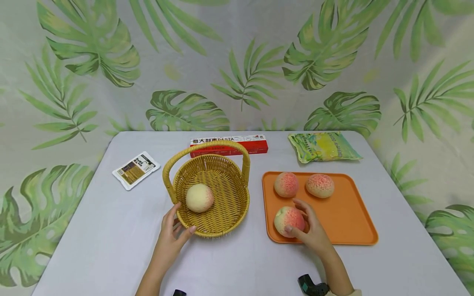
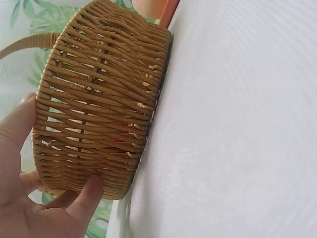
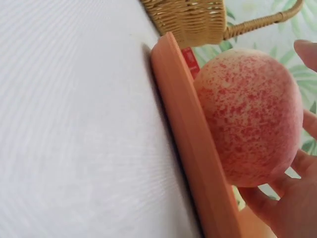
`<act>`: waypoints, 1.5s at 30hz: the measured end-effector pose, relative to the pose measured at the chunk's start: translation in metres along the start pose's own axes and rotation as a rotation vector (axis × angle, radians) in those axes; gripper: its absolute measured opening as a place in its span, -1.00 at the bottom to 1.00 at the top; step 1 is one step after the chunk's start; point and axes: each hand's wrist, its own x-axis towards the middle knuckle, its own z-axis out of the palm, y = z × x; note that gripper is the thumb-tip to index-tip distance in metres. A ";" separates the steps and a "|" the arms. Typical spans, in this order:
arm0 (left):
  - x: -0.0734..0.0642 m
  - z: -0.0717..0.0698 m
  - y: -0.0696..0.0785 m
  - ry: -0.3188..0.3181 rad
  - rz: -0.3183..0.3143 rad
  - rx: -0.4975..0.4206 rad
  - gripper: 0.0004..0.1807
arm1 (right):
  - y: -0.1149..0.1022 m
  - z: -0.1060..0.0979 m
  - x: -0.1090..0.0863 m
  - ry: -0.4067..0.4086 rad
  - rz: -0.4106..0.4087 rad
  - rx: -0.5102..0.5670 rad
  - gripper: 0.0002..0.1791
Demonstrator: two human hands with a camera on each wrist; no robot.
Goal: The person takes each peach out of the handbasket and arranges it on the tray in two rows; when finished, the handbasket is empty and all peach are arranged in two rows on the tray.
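My right hand (image 1: 314, 232) curves its fingers round a red and cream peach (image 1: 286, 216) over the near left corner of an orange tray (image 1: 340, 222). From the right wrist, the thumb tip shows slightly off the peach (image 3: 252, 119), with fingers behind it. A yellow wicker basket (image 1: 231, 209) with a tall handle holds one pale peach (image 1: 200, 198). At its near left side, my left hand (image 1: 172, 236) spreads thumb and fingers along the outside. The left wrist view shows that thumb at the rim of the basket (image 2: 94, 109) and a fingertip against the woven wall.
Two more peaches, one round (image 1: 286, 184) and one oval (image 1: 320, 186), lie at the tray's far side. Behind the basket is a red pasta box (image 1: 237, 149). A green and yellow packet (image 1: 324, 146) lies behind the tray, and a white pouch (image 1: 135, 170) left of the basket.
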 end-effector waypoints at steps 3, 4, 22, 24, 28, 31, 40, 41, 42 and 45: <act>-0.001 0.000 0.001 0.002 0.001 0.000 -0.13 | -0.003 -0.001 0.000 0.031 -0.070 -0.001 -0.27; -0.001 0.000 0.001 0.002 0.002 -0.001 -0.13 | -0.004 -0.001 0.001 0.040 -0.108 0.007 -0.26; -0.001 -0.001 -0.001 0.005 -0.006 -0.008 -0.13 | -0.095 0.036 0.033 -0.140 -0.461 0.054 -0.07; -0.001 -0.001 -0.001 0.007 -0.007 -0.007 -0.13 | -0.101 0.046 0.040 -0.198 -0.412 0.040 -0.04; -0.001 -0.001 0.000 0.011 -0.003 -0.008 -0.14 | -0.093 0.070 0.058 -0.291 -0.360 0.020 0.00; -0.001 -0.001 0.001 0.011 0.001 -0.011 -0.14 | -0.078 0.087 0.072 -0.315 -0.378 -0.005 0.03; 0.000 0.000 0.000 0.007 0.004 -0.004 -0.14 | -0.077 0.109 0.090 -0.357 -0.397 -0.015 0.02; 0.000 0.000 0.000 0.008 0.003 -0.002 -0.14 | -0.071 0.112 0.093 -0.360 -0.395 -0.030 0.02; -0.001 0.000 0.000 0.009 0.001 -0.002 -0.14 | -0.066 0.115 0.096 -0.363 -0.394 -0.043 0.03; -0.001 0.000 0.001 0.010 0.008 0.000 -0.14 | -0.053 0.121 0.103 -0.367 -0.407 -0.077 0.05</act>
